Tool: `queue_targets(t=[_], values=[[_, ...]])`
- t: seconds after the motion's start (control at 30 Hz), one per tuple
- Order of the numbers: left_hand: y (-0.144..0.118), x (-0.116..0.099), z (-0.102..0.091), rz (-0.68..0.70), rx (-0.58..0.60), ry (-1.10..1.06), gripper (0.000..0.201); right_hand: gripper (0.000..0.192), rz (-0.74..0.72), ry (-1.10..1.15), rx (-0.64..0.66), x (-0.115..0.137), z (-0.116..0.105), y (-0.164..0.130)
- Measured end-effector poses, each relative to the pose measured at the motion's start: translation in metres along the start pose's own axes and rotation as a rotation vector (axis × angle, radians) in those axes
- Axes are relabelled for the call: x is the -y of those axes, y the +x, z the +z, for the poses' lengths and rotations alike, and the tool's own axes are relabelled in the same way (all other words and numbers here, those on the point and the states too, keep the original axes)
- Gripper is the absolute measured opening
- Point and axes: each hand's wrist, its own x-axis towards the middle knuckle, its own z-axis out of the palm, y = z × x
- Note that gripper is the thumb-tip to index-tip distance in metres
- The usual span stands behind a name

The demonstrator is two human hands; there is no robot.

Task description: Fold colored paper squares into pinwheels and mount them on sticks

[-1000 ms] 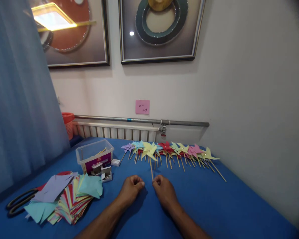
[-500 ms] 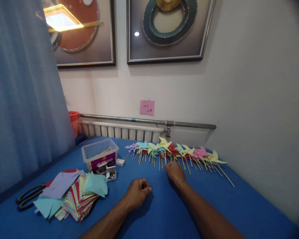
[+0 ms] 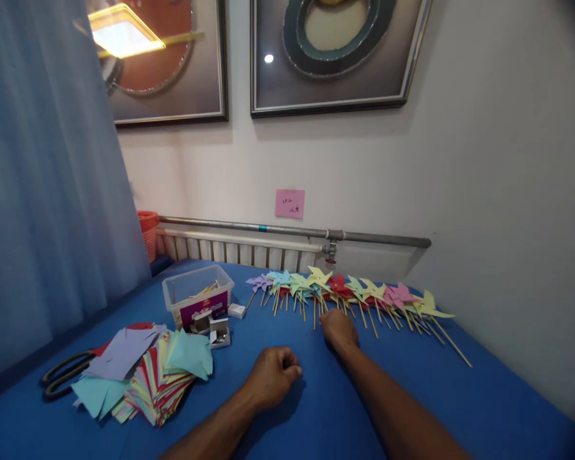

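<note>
**Hands at the pinwheel row**

While the right hand (image 3: pixel 338 330) lies curled at the near ends of the pinwheel sticks, touching the row of pinwheels (image 3: pixel 349 294) along the wall, the left hand (image 3: pixel 274 374) rests as a loose fist on bare blue surface (image 3: pixel 460 402) — empty. Open cloth lies to the right; the paper stack (image 3: pixel 148 377) and plastic box (image 3: pixel 197 299) crowd the left edge.

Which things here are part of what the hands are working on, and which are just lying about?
In hand:
- right hand at the stick of the yellow paper pinwheel
- row of coloured paper pinwheels
- left hand, fisted on the blue table

Lying about:
- stack of coloured paper squares
- clear plastic box
- black scissors
</note>
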Motion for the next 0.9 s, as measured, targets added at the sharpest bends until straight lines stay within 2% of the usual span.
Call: queue_targets(t=[0.27, 0.5, 0.6, 0.73, 0.83, 0.9], values=[[0.000, 0.000, 0.001, -0.006, -0.002, 0.032, 0.010, 0.034, -0.041, 0.001, -0.051, -0.003, 0.008, -0.005], [-0.001, 0.000, 0.001, 0.011, -0.009, 0.025, 0.010, 0.029, -0.133, 0.113, -0.147, -0.013, 0.004, -0.032], [0.000, 0.003, 0.002, 0.047, -0.060, 0.041, 0.011, 0.023, -0.238, 0.168, -0.163, -0.016, 0.001, -0.060], [0.003, -0.002, -0.003, 0.101, -0.208, 0.078, 0.017, 0.022, -0.558, 0.389, -0.061, -0.015, 0.008, -0.117], [-0.008, -0.030, -0.013, 0.124, -0.300, -0.061, 0.023, 0.021, -0.572, 0.572, 0.071, -0.013, 0.017, -0.159], [-0.033, -0.055, -0.019, 0.128, -0.281, -0.266, 0.029, 0.021, -0.576, 0.661, 0.106, -0.013, 0.022, -0.177]])
